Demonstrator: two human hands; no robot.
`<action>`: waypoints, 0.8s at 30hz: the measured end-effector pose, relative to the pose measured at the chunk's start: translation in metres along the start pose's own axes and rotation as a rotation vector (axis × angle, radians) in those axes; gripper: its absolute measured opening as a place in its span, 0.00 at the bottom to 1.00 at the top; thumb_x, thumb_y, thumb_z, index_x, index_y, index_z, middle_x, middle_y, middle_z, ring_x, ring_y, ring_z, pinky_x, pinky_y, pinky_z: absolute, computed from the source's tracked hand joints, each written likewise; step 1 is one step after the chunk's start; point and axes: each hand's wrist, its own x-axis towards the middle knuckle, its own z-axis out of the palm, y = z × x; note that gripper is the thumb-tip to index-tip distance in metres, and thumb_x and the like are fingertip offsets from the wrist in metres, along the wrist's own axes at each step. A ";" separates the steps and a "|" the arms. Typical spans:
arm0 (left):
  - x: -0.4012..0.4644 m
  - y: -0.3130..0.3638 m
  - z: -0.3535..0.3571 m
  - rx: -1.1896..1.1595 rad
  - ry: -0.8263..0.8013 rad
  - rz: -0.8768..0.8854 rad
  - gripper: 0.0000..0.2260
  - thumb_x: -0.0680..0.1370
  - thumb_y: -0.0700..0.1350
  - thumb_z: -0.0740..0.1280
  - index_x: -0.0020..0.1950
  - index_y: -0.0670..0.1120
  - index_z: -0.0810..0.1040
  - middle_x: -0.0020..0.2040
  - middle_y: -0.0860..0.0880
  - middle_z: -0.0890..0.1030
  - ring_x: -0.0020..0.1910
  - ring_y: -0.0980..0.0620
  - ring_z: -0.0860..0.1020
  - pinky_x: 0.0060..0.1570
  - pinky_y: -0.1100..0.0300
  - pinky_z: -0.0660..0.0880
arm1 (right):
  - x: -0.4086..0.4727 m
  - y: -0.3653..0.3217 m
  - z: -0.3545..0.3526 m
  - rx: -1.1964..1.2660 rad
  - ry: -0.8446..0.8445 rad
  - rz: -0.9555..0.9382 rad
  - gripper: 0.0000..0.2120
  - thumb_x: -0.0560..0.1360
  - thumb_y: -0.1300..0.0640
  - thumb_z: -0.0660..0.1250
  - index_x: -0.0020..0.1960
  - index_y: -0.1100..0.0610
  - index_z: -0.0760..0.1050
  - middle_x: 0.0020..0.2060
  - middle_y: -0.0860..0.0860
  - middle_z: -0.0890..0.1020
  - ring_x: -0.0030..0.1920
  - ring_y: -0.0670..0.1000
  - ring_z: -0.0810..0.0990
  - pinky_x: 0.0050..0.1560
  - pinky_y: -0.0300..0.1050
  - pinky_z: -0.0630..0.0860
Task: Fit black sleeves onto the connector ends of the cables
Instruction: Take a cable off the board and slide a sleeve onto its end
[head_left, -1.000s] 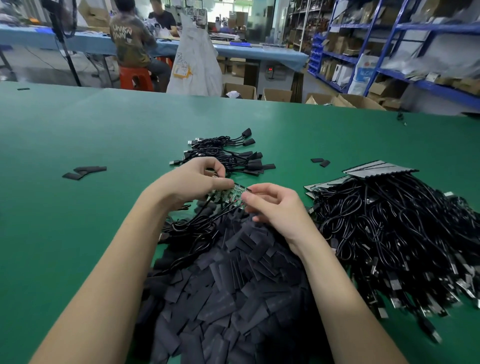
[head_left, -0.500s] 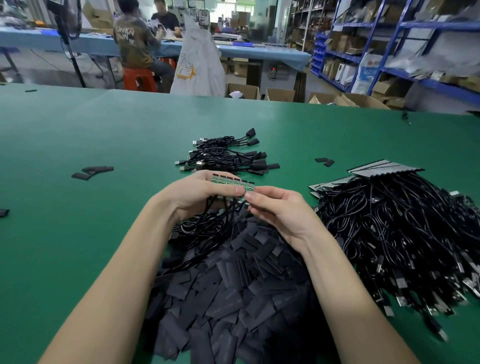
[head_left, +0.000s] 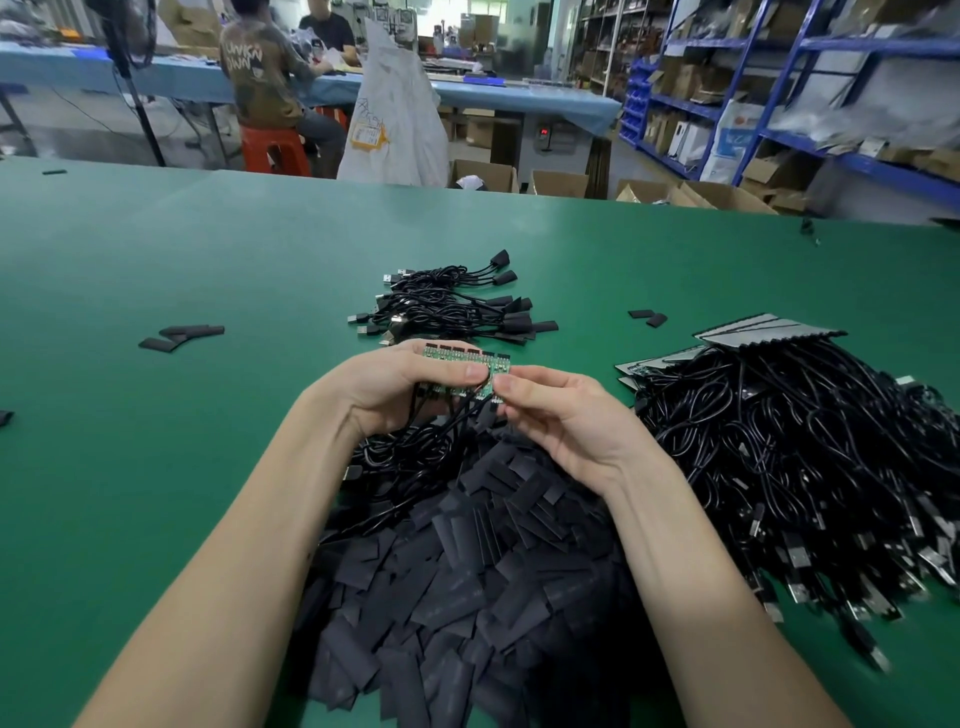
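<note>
Cables' connector boards sit pinched between my left hand and right hand grip; light, stiff, snappable, so hold edges. Sleeves, thin and floppy, piled just below the grip.

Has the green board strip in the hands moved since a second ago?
Yes. The green board strip rose and shifted away from the sleeve pile, toward the finished cable bundle; both hands now hold it just short of that bundle.
</note>
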 end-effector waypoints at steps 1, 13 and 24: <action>0.001 -0.001 0.000 -0.020 0.000 -0.017 0.06 0.70 0.40 0.75 0.38 0.51 0.88 0.36 0.54 0.84 0.34 0.59 0.80 0.32 0.68 0.74 | 0.000 0.000 0.001 0.029 -0.003 0.007 0.05 0.61 0.63 0.78 0.37 0.57 0.87 0.35 0.53 0.85 0.31 0.45 0.83 0.35 0.33 0.79; -0.003 0.004 -0.030 0.023 0.332 -0.082 0.06 0.65 0.44 0.78 0.41 0.50 0.88 0.39 0.54 0.85 0.37 0.59 0.81 0.34 0.66 0.77 | -0.013 -0.021 0.000 0.154 -0.111 -0.068 0.04 0.66 0.62 0.78 0.36 0.54 0.87 0.35 0.50 0.84 0.33 0.45 0.82 0.34 0.33 0.79; -0.009 0.047 0.026 0.528 0.456 0.151 0.10 0.77 0.53 0.73 0.54 0.50 0.80 0.51 0.49 0.85 0.50 0.51 0.84 0.53 0.54 0.82 | -0.005 -0.025 -0.008 0.260 0.157 -0.125 0.08 0.69 0.62 0.76 0.46 0.58 0.81 0.35 0.50 0.84 0.35 0.47 0.83 0.35 0.34 0.79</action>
